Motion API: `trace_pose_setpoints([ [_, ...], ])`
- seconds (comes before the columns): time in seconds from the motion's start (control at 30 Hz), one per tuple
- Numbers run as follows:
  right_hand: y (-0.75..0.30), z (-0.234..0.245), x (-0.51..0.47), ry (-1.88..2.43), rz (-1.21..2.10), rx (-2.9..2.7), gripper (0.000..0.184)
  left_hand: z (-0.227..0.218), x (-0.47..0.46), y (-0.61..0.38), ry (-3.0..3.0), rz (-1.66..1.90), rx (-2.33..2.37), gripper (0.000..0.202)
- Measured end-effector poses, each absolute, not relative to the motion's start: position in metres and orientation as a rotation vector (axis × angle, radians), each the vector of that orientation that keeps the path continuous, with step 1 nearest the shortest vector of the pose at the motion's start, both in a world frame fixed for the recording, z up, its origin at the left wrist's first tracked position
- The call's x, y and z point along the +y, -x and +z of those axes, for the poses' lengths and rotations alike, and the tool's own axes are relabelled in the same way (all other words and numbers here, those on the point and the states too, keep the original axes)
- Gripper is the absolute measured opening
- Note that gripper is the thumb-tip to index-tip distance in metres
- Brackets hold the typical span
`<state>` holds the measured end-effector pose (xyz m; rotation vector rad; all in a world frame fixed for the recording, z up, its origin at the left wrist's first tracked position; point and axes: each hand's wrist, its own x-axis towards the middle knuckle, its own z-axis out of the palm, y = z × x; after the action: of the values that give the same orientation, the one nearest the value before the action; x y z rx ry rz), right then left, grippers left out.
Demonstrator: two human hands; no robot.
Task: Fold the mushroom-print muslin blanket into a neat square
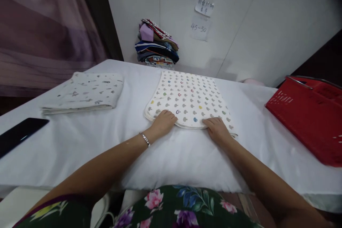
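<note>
Surface: white-covered table [80, 142] set against a pale wall; purple curtain [40, 25] at the far left
Cloth in hand: cream folded cloth [188, 96] printed with small grey and coloured shapes; it lies flat at the middle of the table, its near edge closest to the person
Left hand: left hand [162, 123] rests palm down on the near left corner of the cloth; fingers together and curled slightly, pressing on the fabric rather than gripping it; a bracelet [145, 139] circles the wrist
Right hand: right hand [217, 130] lies on the near right edge of the same cloth; fingers close together, laid flat; whether any tuck under the edge cannot be told
Left of cloth: second folded cloth [85, 94], pale with grey marks, well apart from the hands; dark phone [18, 133] near the table's left edge
Right of cloth: red basket [310, 114] on the table
Back: stack of folded fabrics [157, 44] against the wall; two paper notes [201, 17] stuck above it
</note>
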<state>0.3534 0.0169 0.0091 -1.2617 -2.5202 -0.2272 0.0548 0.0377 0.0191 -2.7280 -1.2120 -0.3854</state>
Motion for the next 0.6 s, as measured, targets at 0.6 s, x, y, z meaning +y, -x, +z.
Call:
trace_pose_setpoints([
  [0.6,-0.348,0.004,0.018,1.099,0.083,-2.368,0.021,0.023,0.041,-0.084,2.997,-0.547,-1.300,0.017],
])
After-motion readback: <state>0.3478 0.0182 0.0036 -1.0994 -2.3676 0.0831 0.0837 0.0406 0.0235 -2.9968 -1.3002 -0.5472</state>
